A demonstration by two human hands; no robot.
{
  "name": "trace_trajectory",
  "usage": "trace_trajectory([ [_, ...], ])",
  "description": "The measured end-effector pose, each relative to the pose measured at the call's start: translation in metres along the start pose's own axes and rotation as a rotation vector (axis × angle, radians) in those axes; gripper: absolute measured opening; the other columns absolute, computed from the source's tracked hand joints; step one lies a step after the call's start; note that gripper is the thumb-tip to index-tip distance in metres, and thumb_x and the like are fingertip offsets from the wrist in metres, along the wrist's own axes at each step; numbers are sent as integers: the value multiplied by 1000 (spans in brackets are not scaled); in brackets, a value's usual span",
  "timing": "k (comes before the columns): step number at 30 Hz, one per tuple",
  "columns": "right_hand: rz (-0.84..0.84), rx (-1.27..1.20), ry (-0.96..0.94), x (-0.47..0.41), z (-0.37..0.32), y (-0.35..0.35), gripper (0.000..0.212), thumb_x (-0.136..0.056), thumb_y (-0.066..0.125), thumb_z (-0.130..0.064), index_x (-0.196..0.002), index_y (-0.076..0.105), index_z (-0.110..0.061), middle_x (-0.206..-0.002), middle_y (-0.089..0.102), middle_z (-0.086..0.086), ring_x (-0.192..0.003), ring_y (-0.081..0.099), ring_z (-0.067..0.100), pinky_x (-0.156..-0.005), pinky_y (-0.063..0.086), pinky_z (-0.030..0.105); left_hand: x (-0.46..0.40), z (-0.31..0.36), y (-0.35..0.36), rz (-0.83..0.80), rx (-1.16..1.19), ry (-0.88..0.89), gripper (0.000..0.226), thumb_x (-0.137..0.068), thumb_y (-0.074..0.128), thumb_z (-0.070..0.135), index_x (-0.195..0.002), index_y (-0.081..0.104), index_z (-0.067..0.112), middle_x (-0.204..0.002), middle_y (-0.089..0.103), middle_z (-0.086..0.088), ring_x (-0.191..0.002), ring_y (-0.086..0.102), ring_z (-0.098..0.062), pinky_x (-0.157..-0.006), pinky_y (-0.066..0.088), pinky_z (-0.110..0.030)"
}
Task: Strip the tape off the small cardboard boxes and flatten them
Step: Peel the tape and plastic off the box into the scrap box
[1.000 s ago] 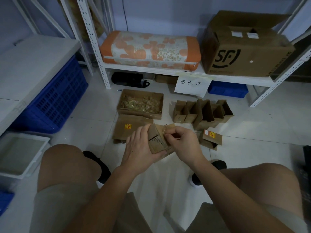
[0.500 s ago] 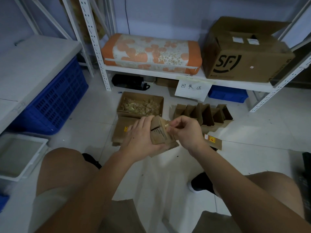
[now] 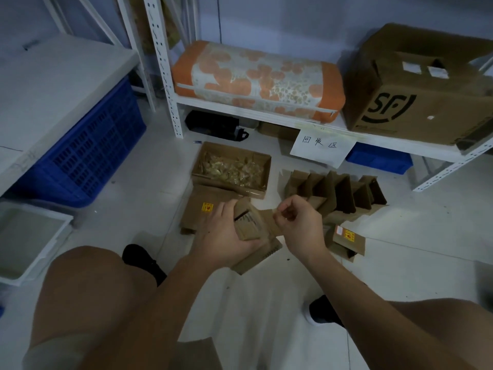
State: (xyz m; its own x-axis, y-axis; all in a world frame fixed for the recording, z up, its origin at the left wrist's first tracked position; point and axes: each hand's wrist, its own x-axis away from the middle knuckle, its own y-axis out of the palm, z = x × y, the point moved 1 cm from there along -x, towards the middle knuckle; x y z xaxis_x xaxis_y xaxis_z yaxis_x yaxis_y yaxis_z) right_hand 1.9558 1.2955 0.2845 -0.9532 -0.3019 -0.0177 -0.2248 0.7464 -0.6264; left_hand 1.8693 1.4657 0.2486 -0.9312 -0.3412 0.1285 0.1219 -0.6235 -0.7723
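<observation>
Left hand (image 3: 226, 236) grips a small cardboard box (image 3: 249, 225) from its left side, fingers wrapped over the top edge, thumb underneath, box held above the floor (image 3: 149, 209) between the knees. Right hand (image 3: 298, 225) is curled at the box's right end, thumb and forefinger pinching something thin there; looks like tape, but too small and dim to confirm. A flap of the same box hangs out below the left palm. Box face toward the camera carries dark printed lines. On the floor behind the hands: a flattened box (image 3: 202, 209) with a yellow sticker, touching an open box (image 3: 232, 169) filled with yellowish crumpled scraps, likely stripped tape. To the right of that, a row of folded boxes (image 3: 338, 190) standing on edge, leaning on each other. Near the right wrist, another small box (image 3: 346, 240) with a yellow and red sticker lies on the floor. Shelf (image 3: 266, 113) at the back holds an orange patterned cushion (image 3: 256, 78) and a large box (image 3: 418, 89) printed SF; a handwritten paper sign (image 3: 321, 148) hangs from the shelf edge. Blue crate (image 3: 88, 153) sits under the white surface (image 3: 53, 84) on the left, white tray (image 3: 26, 236) on the floor beside it.
</observation>
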Motion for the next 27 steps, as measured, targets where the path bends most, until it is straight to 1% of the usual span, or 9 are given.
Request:
trace_trajectory([
  [5,19,-98,104,-9,13,5,13,-95,67,-8,-95,60,-19,-89,65,-8,-84,65,8,-74,55,25,-12,-12,0,-38,-24,-32,113,-61,69,84,-153,28,33,-140,42,12,-130,45,-18,-107,42,-42],
  [8,-19,-52,101,-10,17,5,11,-95,68,-14,-96,64,-23,-93,64,-11,-84,64,7,-72,55,25,-12,-13,1,-41,-33,-39,113,-62,70,84,-153,28,33,-139,42,12,-131,44,-17,-106,41,-40],
  [11,-83,23,81,-7,20,5,13,-94,69,-15,-95,71,-28,-102,59,-11,-84,62,5,-74,51,20,-7,-12,1,-33,-36,-53,111,-62,70,84,-152,30,33,-137,44,13,-129,47,-17,-104,44,-41],
  [13,-120,53,89,-4,19,5,15,-92,70,-14,-95,75,-27,-102,57,-13,-82,62,6,-72,48,15,-2,-10,0,-50,-28,-62,112,-59,67,85,-151,30,33,-137,44,12,-127,48,-17,-103,45,-44],
  [15,-148,50,110,-1,19,6,15,-90,72,-11,-93,78,-24,-100,64,-12,-82,63,6,-72,51,15,2,-8,0,-63,-17,-70,115,-55,61,88,-150,31,33,-136,44,12,-127,48,-17,-103,46,-47],
  [17,-169,9,122,4,21,9,16,-88,74,-8,-90,78,-23,-98,70,-8,-85,66,5,-79,56,20,6,-8,1,-76,-17,-74,114,-53,60,88,-149,31,33,-134,44,13,-126,48,-17,-102,46,-48],
  [19,-188,-1,118,8,24,11,18,-86,76,-7,-91,78,-25,-100,71,-7,-89,66,4,-82,56,19,9,-9,0,-96,-22,-72,114,-54,61,87,-150,29,34,-134,43,14,-126,48,-16,-103,46,-47],
  [23,-189,-74,161,7,24,9,21,-88,74,-4,-101,76,-20,-97,69,-9,-85,64,-1,-70,50,6,12,-10,-3,-112,-38,-51,112,-58,63,85,-151,26,34,-134,43,15,-125,48,-16,-105,43,-43],
  [27,-155,-117,148,-8,24,10,24,-92,69,-6,-94,70,-30,-91,70,-15,-79,66,-4,-70,54,11,-8,-6,-12,-128,-64,-5,111,-62,66,83,-153,26,34,-137,42,15,-129,46,-15,-109,42,-44],
])
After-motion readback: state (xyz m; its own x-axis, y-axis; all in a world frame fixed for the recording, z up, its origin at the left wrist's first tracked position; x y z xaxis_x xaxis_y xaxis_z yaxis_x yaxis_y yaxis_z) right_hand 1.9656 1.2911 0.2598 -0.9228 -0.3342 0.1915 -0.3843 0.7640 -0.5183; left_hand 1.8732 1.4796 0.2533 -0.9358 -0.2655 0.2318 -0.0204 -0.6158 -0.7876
